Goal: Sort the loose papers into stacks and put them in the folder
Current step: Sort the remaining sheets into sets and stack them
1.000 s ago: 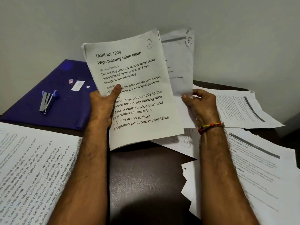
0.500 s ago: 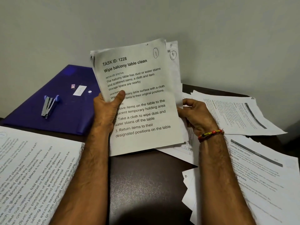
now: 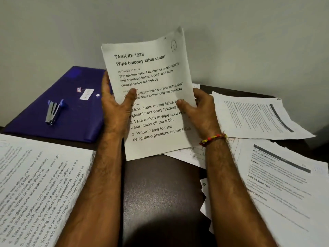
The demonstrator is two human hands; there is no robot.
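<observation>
- While both hands hold up a small stack of papers [image 3: 151, 97], most of the sorting job is not done yet.
- The left hand [image 3: 115, 107] grips the stack's left edge, with its thumb pressed on the front page.
- The right hand [image 3: 197, 111] grips the right edge, thumb in front too.
- This stack is up in the air over the dark table [image 3: 160, 193], with its edges lined up, so I think one stack is nearly ready.
- The blue folder [image 3: 71, 111] lies flat and closed at the back left, with a stapler [image 3: 53, 111] on top. I see no papers going in it yet.
- A big page [image 3: 41, 189] lies at the front left.
- More loose papers [image 3: 277, 184] lie in a messy pile on the right, and more sheets [image 3: 254, 118] lie behind them.
- I think those papers need sorting, the stapler needs to come off, and every stack must go in the folder.
</observation>
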